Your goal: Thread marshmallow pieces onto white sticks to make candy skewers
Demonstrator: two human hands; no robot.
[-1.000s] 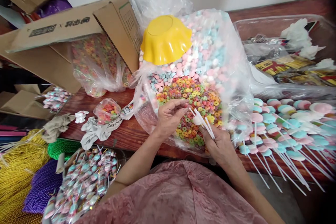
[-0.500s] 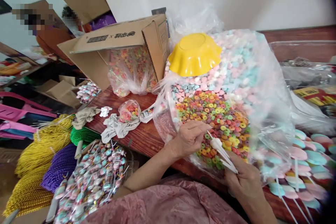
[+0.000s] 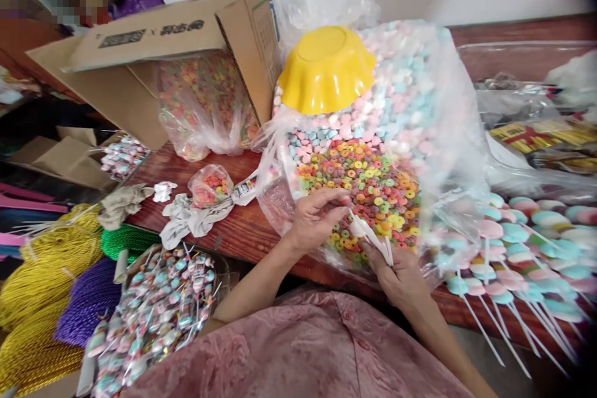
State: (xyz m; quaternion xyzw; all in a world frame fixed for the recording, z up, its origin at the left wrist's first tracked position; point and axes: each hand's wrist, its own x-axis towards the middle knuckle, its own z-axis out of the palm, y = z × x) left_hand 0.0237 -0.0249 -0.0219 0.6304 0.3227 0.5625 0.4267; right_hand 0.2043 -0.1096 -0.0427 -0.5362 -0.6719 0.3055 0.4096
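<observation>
My right hand (image 3: 396,270) is closed around several thin white sticks (image 3: 383,250), which point up and to the left. A small white lump (image 3: 358,226) sits near their upper end. My left hand (image 3: 319,217) is curled close to that end, thumb and fingertips nearly together; what lies between them is too small to make out. Beneath both hands spreads a heap of colourful ring-shaped candies (image 3: 373,183) on clear plastic. Behind the rings lie pink, white and blue candies (image 3: 401,87), with an upturned yellow bowl (image 3: 329,71) resting on them.
An open cardboard box (image 3: 252,43) holds a bag of ring candies (image 3: 205,99). A small candy bag (image 3: 209,185) and grey cloth (image 3: 196,217) lie left. Candy skewers (image 3: 517,242) overhang the table's right side. Wrapped candies (image 3: 163,305) and gold cords (image 3: 41,298) stand at lower left.
The view has shifted, so things appear further left and higher, with more skewers showing at right. My left fingertips have drawn slightly away from the stick end. My right hand keeps the sticks.
</observation>
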